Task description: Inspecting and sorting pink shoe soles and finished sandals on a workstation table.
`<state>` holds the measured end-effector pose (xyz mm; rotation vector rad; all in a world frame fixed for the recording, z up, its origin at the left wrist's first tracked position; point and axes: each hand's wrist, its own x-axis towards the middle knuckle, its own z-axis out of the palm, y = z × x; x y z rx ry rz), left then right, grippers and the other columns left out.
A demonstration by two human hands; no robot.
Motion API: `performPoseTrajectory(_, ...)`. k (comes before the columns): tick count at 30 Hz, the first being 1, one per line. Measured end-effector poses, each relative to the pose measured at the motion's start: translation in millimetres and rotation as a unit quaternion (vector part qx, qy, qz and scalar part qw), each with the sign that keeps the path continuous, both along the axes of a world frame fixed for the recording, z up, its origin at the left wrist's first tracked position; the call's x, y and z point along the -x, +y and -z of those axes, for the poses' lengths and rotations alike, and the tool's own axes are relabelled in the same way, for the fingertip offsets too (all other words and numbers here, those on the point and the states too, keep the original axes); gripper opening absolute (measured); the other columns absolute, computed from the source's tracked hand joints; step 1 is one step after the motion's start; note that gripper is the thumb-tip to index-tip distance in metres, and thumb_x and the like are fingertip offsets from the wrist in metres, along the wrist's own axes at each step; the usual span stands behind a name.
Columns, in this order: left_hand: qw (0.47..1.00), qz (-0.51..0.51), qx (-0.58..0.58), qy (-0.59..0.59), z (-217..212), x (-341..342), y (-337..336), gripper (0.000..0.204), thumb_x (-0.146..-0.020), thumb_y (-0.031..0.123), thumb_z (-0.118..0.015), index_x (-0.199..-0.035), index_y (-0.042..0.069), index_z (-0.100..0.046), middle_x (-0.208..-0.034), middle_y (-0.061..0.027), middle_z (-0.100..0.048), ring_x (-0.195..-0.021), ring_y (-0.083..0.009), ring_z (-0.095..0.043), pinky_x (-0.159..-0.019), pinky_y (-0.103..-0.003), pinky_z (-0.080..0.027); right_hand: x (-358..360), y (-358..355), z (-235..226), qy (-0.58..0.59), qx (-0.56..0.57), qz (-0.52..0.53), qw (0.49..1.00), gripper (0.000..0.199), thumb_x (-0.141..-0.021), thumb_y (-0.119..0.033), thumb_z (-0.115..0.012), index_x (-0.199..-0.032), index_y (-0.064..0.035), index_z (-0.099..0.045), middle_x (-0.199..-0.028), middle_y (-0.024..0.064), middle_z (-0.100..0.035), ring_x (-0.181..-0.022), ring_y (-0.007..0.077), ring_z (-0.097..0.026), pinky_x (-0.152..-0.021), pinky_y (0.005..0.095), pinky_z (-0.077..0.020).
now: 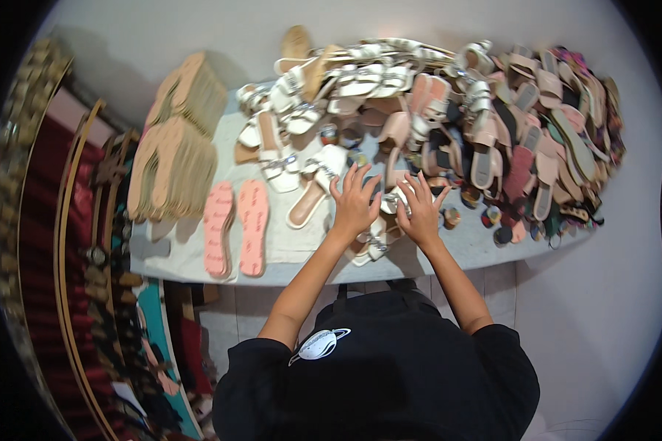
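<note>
A white sandal (pixel 375 239) is lying at the near edge of the grey table (pixel 301 257), partly covered by the person's two hands. It is sitting directly beneath and between them, so neither hand is clearly nearer; its long axis cannot be told, since only a strap and part of the sole are showing between the wrists. The left hand (pixel 354 202) is resting flat with its fingers spread wide and pointing away from the body, gripping nothing that can be seen. The right hand (pixel 421 209) is lying just beside it, fingers likewise fanned out, touching a second pale sandal (pixel 396 200) under its fingertips; whether it is pinching a strap cannot be told.

Just to the left, another white sandal (pixel 312 187) is lying slantwise, and beyond it a pair of pink insoles (pixel 237 226) is lying side by side. Tall stacks of tan insoles (pixel 175 158) are leaning at the table's far left. Ahead and to the right, a crowded heap of sandals (pixel 507 125) in white, pink and darker colours is pressing close to the fingertips, leaving little bare table there.
</note>
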<state>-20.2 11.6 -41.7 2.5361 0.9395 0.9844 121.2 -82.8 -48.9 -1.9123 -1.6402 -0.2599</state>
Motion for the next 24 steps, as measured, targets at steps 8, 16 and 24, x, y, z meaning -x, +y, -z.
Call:
performPoseTrajectory(8, 0.988, 0.140, -0.044, -0.038, -23.6, -154.6, -29.2, 0.037, -0.075, 0.022, -0.062, -0.111, 0.016, -0.059, -0.129, -0.0062, -0.045, -0.126, -0.0282, -0.033, -0.098, -0.053, -0.015, -118.8, -51.4, -28.6, -0.018, -0.041, 0.133, 0.990, 0.035, -0.080, -0.019, -0.056, -0.115, -0.0159, -0.057, -0.126, 0.0028, -0.050, -0.129, 0.0277, -0.034, -0.097, 0.0694, 0.0066)
performPoseTrajectory(16, 0.977, 0.179, -0.097, -0.056, -51.0, -288.9, -38.4, 0.037, -0.075, 0.023, -0.062, -0.112, 0.015, -0.058, -0.127, -0.0091, -0.046, -0.125, -0.0293, -0.034, -0.097, -0.052, -0.016, -239.7, -71.2, -52.0, -0.055, -0.063, 0.161, 0.983, 0.031, -0.078, -0.020, -0.056, -0.108, -0.0167, -0.061, -0.122, 0.0015, -0.052, -0.127, 0.0276, -0.035, -0.096, 0.0713, 0.0055)
performPoseTrajectory(24, 0.978, 0.168, -0.100, -0.076, -58.8, -394.2, -14.6, 0.040, -0.074, 0.021, -0.061, -0.112, 0.010, -0.056, -0.125, -0.0128, -0.045, -0.124, -0.0316, -0.033, -0.097, -0.053, -0.018, -372.5, -53.0, -72.3, -0.119, -0.058, 0.177, 0.975, 0.024, -0.078, -0.017, -0.057, -0.101, -0.0168, -0.063, -0.121, 0.0014, -0.050, -0.129, 0.0285, -0.031, -0.094, 0.0742, 0.0038)
